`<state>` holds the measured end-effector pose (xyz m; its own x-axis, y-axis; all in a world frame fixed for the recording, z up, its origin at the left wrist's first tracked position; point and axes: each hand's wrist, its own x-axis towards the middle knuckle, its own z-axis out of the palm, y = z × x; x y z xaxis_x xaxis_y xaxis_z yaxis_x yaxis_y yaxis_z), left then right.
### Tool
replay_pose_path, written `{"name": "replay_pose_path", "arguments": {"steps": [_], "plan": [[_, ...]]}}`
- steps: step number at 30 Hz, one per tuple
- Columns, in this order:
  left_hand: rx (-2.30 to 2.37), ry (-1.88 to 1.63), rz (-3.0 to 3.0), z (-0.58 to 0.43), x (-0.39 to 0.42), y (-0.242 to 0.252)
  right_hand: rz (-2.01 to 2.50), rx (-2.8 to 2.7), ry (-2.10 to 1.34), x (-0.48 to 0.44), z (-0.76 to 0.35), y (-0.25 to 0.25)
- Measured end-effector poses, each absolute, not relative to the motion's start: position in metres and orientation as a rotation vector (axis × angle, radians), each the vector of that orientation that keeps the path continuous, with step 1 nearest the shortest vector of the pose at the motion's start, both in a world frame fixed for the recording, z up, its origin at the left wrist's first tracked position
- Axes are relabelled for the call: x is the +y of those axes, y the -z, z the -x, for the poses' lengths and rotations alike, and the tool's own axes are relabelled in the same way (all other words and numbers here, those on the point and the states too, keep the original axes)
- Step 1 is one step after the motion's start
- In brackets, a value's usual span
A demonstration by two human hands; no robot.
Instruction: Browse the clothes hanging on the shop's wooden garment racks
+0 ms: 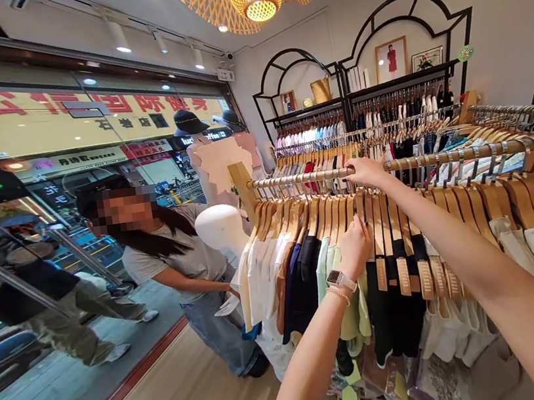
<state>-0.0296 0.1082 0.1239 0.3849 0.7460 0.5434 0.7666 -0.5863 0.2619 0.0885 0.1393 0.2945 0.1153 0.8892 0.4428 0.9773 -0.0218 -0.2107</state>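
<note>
A wooden rail (420, 161) runs across in front of me, packed with wooden clothes hangers (478, 210) carrying garments. My right hand (367, 172) is over the rail, fingers closed around a hanger's metal hook. Lower down, my left hand (356, 247), with a watch on the wrist, is closed at the wooden shoulder of a hanger in the same spot. Pale green tops (324, 265) hang just left of this hand. Black garments (400, 333) hang to its right, among hangers with clips. My left hand partly hides the hangers behind it.
A co-worker (191, 263) bends beside a white mannequin head (222, 233) at the rack's left end. Glass storefront panels (82, 265) line the left side. More garment racks (317, 133) stand behind. Packaged clothes (441, 381) lie below the rail.
</note>
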Motion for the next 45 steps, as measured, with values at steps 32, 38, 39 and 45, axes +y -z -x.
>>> {"name": "replay_pose_path", "arguments": {"steps": [32,38,39,45], "plan": [[-1.527,0.953,2.549,0.022,0.100,-0.129,1.938,-1.933,0.393,0.157,-0.073,-0.295],[-1.524,0.958,2.579,0.024,0.101,-0.129,1.928,-1.964,0.397,0.154,-0.075,-0.298],[-1.529,0.951,2.580,0.024,0.100,-0.130,1.930,-1.967,0.403,0.153,-0.075,-0.299],[-1.529,0.899,2.557,0.024,0.102,-0.130,1.956,-1.974,0.391,0.152,-0.078,-0.300]]}}
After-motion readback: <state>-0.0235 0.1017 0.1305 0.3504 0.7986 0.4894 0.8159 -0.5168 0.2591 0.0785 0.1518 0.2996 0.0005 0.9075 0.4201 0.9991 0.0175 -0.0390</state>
